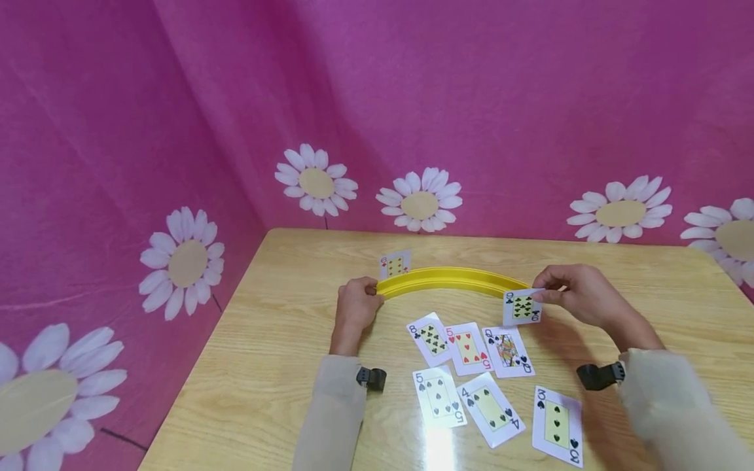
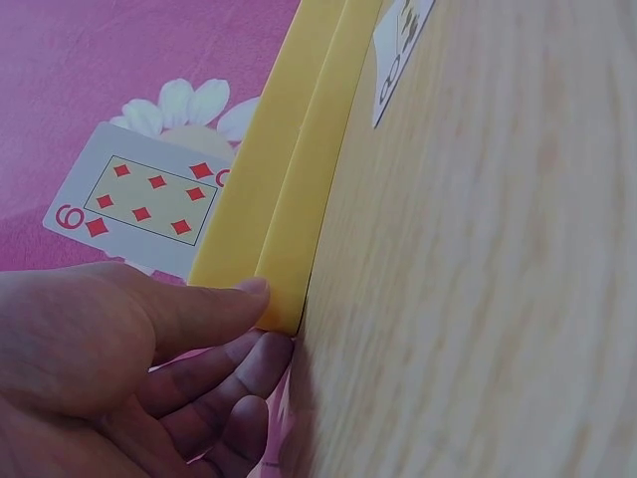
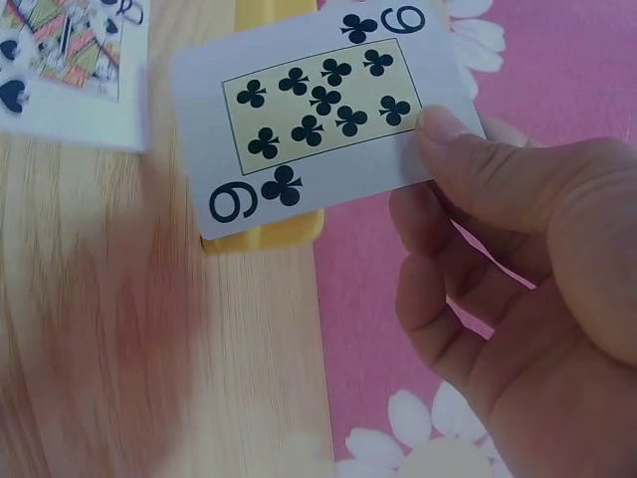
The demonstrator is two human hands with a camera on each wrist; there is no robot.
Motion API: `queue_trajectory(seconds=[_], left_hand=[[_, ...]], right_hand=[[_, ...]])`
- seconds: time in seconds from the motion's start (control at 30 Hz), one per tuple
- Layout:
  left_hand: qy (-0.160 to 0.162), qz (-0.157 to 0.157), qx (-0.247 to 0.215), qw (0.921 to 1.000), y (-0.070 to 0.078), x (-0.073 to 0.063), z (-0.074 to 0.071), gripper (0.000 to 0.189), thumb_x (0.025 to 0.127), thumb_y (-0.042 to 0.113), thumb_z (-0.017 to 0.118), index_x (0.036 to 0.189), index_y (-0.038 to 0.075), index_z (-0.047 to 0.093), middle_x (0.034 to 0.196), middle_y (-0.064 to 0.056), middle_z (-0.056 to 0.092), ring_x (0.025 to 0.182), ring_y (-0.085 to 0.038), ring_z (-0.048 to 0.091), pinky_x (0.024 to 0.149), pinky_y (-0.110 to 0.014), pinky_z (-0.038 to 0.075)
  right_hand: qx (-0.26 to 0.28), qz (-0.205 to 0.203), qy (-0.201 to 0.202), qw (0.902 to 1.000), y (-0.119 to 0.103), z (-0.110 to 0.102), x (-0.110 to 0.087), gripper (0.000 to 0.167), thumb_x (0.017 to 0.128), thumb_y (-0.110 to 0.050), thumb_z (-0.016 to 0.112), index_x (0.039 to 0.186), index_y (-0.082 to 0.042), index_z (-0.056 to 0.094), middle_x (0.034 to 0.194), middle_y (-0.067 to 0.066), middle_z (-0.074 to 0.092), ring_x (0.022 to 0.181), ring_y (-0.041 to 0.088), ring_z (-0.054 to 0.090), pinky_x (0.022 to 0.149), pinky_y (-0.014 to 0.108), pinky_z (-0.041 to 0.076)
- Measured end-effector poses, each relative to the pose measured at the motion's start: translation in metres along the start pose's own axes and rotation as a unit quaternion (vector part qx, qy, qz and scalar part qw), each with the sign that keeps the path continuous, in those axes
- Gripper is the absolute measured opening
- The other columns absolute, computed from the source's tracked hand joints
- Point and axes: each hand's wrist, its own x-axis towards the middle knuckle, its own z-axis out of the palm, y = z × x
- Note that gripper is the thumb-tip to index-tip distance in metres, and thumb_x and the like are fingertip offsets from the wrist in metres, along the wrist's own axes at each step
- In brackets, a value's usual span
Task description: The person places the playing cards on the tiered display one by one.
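At far L, a pink curtain [image 1: 194, 118] w/ big white flowers [image 1: 187, 263] is hanging down beside the wooden table [image 1: 265, 366], and it's running on across the back too. Next, the L hand [image 1: 358, 304], sleeve [image 1: 332, 405] reaching up from below, is pinching the L end of a curved yellow card holder [image 1: 448, 277], thumb lying on the front, fingers curling at the end. The six of diamonds [image 1: 394, 263] is standing up at that end, face showing; can't tell for sure if its lower edge is sitting in the slot or just behind. The holder is arching across the table toward the R hand.

In front of it, cards are lying face up. Upper row, L to R: eight of clubs [image 1: 431, 339], five of hearts [image 1: 468, 348], queen of spades [image 1: 508, 351]. Lower row: five of spades [image 1: 438, 396], w/ four of spades [image 1: 491, 410] lying close beside, then three of spades [image 1: 557, 425] lying a bit apart at R.

At the holder's R end, the R hand [image 1: 580, 297] is holding the nine of clubs [image 1: 521, 307] btwn thumb & fingers, gripping by one edge, face showing; the card's partly covering the holder's end.
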Motion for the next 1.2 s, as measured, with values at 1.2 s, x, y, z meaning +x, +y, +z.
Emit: queue_trajectory(seconds=[1.2], left_hand=[[-0.011,0.026,0.001,0.9996,-0.004,0.003,-0.003,0.033,0.085,0.002,0.078,0.117,0.001,0.072,0.095,-0.008,0.07,0.086,-0.019,0.063,0.081,-0.035,0.054]], right_hand=[[0.062,-0.008,0.021,0.9978,-0.033,0.046,0.053,0.009,0.088,0.002,0.074,0.086,-0.007,0.074,0.087,0.005,0.07,0.081,0.025,0.062,0.076,0.044,0.053]])
